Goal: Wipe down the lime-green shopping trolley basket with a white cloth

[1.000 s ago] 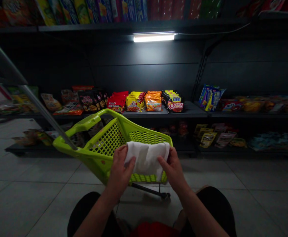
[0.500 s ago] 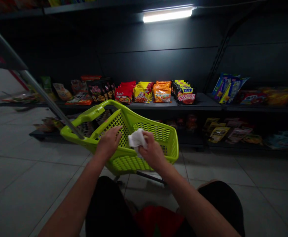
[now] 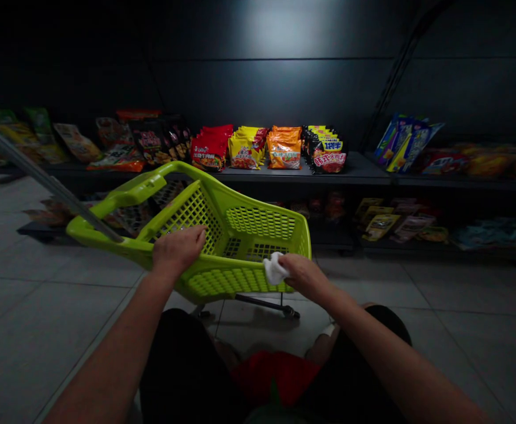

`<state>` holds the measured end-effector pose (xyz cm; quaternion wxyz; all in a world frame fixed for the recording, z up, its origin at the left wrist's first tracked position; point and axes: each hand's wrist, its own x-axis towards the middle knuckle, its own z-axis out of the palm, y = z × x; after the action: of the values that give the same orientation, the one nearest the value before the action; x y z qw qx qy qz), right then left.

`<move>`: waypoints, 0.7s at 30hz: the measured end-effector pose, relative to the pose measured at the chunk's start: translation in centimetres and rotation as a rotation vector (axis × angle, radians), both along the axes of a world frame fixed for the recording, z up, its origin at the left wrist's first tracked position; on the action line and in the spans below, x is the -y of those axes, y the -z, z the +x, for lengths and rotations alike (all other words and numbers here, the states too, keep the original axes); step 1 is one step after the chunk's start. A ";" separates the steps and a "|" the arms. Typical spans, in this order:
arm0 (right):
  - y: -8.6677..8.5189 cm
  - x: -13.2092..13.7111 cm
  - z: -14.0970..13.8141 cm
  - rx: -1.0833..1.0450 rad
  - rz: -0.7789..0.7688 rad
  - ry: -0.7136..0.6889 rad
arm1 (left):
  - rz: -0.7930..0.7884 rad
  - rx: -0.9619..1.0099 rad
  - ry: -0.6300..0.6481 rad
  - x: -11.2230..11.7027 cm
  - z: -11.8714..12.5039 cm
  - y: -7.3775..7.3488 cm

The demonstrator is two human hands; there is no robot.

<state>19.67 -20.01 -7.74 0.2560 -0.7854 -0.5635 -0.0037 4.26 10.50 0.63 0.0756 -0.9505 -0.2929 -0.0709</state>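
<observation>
Leftmost, the left hand (image 3: 176, 252) curls closed over the near rim of a lime-green plastic shopping basket (image 3: 235, 281) at lower centre of the frame; rightward, the right hand (image 3: 304, 275) pinches a crumpled white cloth (image 3: 274, 268) against that rim.

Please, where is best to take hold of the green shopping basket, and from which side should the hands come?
Take the near top rim of the lime-green plastic shopping basket, coming from above, where the left hand rests. The rim is a narrow edge over the mesh wall, and the basket stands upright, so fingers can likely curl over it.
</observation>
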 end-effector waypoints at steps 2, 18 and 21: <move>1.1 3.1 1.4 -0.065 0.006 0.050 | -0.004 -0.004 0.004 0.4 0.5 -0.1; 5.3 9.1 -2.6 -0.269 0.524 0.180 | -0.044 -0.151 0.048 2.3 3.1 -0.4; 7.9 10.1 -3.8 -0.501 0.824 0.580 | -0.052 -0.146 0.068 2.1 3.0 -0.3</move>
<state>15.87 -30.10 -15.63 0.6561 -0.7202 -0.1985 -0.1069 7.23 8.41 0.95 0.0696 -0.9641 -0.2561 0.0037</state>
